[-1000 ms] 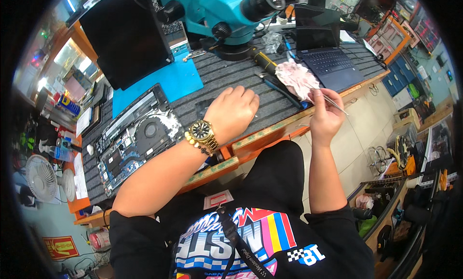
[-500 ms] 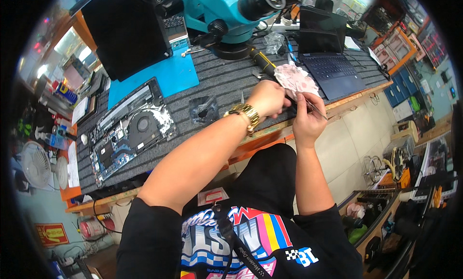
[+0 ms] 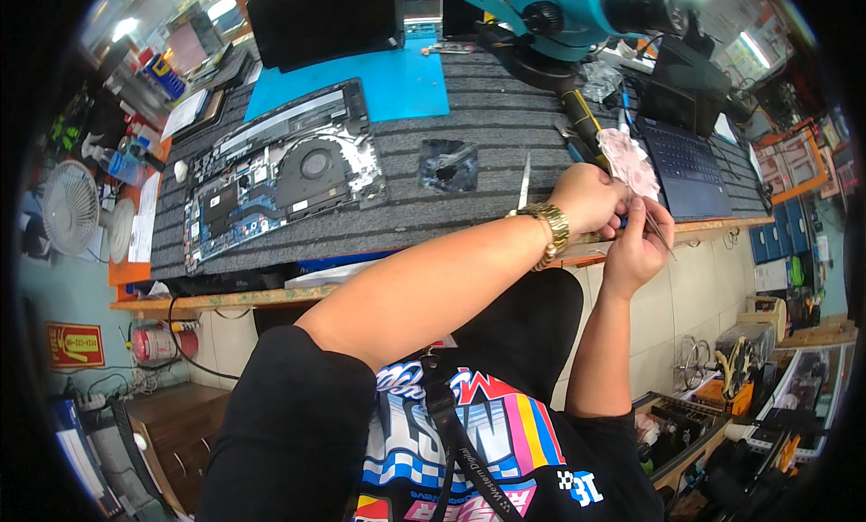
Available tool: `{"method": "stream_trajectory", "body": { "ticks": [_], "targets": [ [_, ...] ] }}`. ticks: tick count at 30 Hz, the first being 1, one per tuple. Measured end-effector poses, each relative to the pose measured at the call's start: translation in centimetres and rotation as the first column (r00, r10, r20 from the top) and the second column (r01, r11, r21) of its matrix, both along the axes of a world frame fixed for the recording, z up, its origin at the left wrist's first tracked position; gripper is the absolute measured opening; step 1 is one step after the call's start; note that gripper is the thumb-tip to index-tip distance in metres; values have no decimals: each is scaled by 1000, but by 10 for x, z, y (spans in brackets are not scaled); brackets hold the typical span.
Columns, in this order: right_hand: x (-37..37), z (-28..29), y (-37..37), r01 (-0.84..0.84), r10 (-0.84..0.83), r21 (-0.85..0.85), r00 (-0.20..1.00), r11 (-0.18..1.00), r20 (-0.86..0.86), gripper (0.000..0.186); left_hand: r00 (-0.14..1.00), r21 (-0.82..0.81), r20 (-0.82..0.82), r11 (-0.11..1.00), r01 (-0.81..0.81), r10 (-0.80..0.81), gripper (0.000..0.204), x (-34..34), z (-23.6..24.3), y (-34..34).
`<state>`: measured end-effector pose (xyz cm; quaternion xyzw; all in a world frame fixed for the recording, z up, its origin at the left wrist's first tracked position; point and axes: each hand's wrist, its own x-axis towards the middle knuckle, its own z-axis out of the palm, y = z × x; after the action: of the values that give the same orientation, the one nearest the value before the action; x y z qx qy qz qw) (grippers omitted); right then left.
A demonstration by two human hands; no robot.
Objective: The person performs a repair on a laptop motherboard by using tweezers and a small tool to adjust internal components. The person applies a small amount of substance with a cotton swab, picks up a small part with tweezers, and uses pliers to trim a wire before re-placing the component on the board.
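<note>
My left hand (image 3: 588,200), with a gold watch (image 3: 550,233) on its wrist, is closed in front of a crumpled pink-and-white cloth (image 3: 629,164). Its fingertips meet those of my right hand; what they grip is hidden. My right hand (image 3: 639,249) pinches a slim metal tool (image 3: 660,233), seemingly tweezers, whose end sticks out past the fingers. Left of my hands lies an opened laptop base (image 3: 280,184) with fan and circuit board exposed. Between it and my left hand are a small dark plastic sheet (image 3: 448,166) and a pointed metal blade (image 3: 525,181).
A dark laptop (image 3: 690,166) stands open right of the cloth. Behind are a yellow-and-black tool (image 3: 580,114), a teal microscope (image 3: 564,17), a blue mat (image 3: 397,89) and a black screen panel (image 3: 325,21). The bench's wooden edge (image 3: 253,298) runs before me.
My view has swung left, so the bench things sit farther right in it. Both hands stay together beside the cloth, and the metal tool remains in my right hand.
</note>
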<state>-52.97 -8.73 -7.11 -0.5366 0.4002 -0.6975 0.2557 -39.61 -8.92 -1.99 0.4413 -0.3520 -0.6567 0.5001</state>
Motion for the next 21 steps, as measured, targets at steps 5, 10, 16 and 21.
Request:
{"method": "stream_trajectory", "body": {
  "ticks": [5,10,16,21],
  "targets": [
    [-4,3,6,-62,54,72,992,995,116,16,994,42,41,994,102,-103,36,4,7,-2],
    [-8,2,4,-86,78,72,991,994,106,17,997,7,17,997,81,-81,36,4,3,-1],
    [-4,0,8,-74,71,59,996,995,59,19,998,-25,61,1000,-4,6,40,3,-2,-2],
    [2,7,14,-88,89,-39,996,995,10,14,980,-37,197,999,36,-28,39,5,-1,-6]
  ]
}}
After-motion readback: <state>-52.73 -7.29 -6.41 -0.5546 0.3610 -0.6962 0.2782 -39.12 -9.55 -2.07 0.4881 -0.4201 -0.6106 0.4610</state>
